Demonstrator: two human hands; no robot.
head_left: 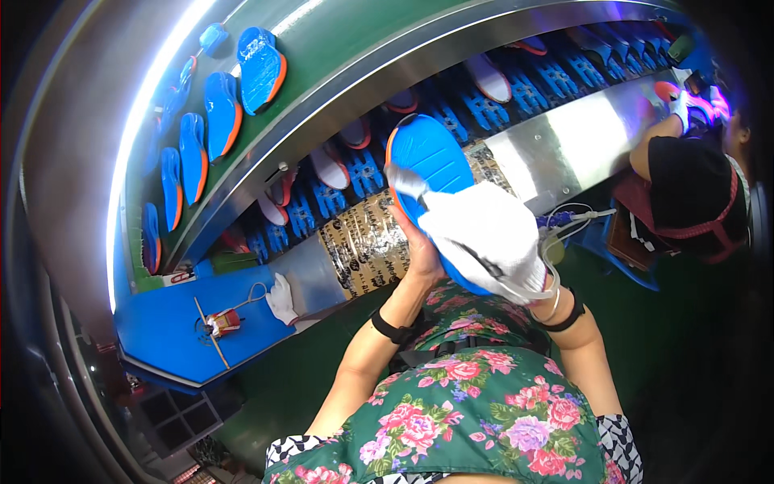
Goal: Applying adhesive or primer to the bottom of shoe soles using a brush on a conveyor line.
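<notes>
A large blue shoe sole [435, 153] with an orange edge is tilted up in front of me. My left hand [422, 252], bare, is closed on its lower left edge, with some fingers hidden behind it. My right hand [484, 230] wears a white knit glove and is closed around a brush [409, 184]. The brush's greyish bristles touch the sole near its left edge; most of its handle is hidden by the glove. A thin pale tube or cord runs along the right glove and wrist.
Blue and orange soles [222, 117] lie on the green upper shelf. Below, a line of blue racks [489, 110] carries shoe parts. Cardboard [364, 246] covers part of the metal ledge. A white glove [282, 300] lies by the blue tabletop [161, 331]. Another person [693, 185] works at the right.
</notes>
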